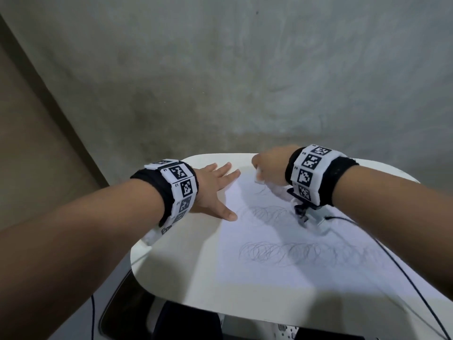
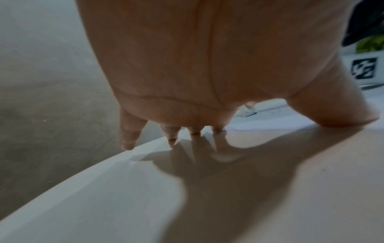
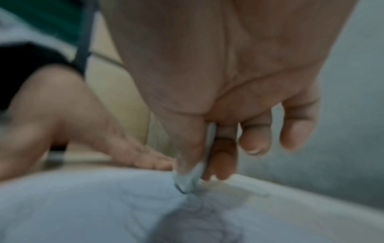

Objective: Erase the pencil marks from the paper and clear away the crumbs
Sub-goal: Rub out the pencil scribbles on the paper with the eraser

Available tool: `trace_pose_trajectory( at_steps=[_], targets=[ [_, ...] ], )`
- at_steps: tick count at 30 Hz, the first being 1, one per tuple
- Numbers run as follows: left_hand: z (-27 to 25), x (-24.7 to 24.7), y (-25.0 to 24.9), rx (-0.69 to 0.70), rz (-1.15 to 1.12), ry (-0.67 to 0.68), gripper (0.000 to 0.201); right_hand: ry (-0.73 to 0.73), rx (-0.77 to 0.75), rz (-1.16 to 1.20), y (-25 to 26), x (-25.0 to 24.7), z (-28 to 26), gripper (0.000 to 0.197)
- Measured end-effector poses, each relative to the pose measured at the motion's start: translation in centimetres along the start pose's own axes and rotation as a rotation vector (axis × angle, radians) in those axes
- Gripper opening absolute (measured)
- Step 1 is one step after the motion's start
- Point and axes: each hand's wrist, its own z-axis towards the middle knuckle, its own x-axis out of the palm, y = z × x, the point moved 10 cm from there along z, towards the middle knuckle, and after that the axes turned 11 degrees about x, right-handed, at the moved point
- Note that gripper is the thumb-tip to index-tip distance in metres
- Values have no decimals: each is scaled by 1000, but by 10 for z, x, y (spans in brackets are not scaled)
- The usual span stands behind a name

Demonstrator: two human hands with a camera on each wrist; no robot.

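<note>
A white sheet of paper [image 1: 282,241] lies on the white table [image 1: 186,278], bearing looping pencil scribbles [image 1: 277,251]. My left hand [image 1: 215,187] rests flat on the paper's far left edge, fingers [image 2: 172,136] spread and straight. My right hand [image 1: 269,165] is at the paper's far end, and it pinches a white eraser [image 3: 190,179] between thumb and fingers. The eraser's tip touches the paper just above a scribble [image 3: 197,218]. The right wrist view is blurred. I cannot make out any crumbs.
The table is small with rounded corners, its far edge [image 1: 220,155] just beyond both hands. A grey concrete floor [image 1: 220,82] lies beyond. A black cable [image 1: 404,278] runs from my right wrist across the paper's right side.
</note>
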Motion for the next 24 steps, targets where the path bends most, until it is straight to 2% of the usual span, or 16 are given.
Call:
trace_pose_trajectory(
  at_steps=[3,5,8,12,15,16,19,22,24],
  targets=[
    [1,1,0,2,3,2,114,28,-46,-42,12,5,-3,15],
    [1,1,1,8,4,-1,114,52,-72,-2,15,6,-7,14],
    [0,1,1,5,-11,-4,113,11,35,-8,-8,0,-2,5],
    [0,0,0,1,5,1,114,60,-72,-7,16,11,-5,25],
    [-2,-1,-1,-7,-4,4,112,24,45,51,-6,-1,-4,19],
    [-2,-1,-2,-7,-3,6,112,5,40,42,-4,-3,-4,14],
    [-1,-1,-2,-3,15,11,113,52,-43,62,20,5,-10,16],
    [-2,-1,-2,-3,3,5,112,19,57,156,3,-2,0,19],
    [-3,-1,-3,-3,3,8,112,29,45,103,7,0,2,21]
  ],
)
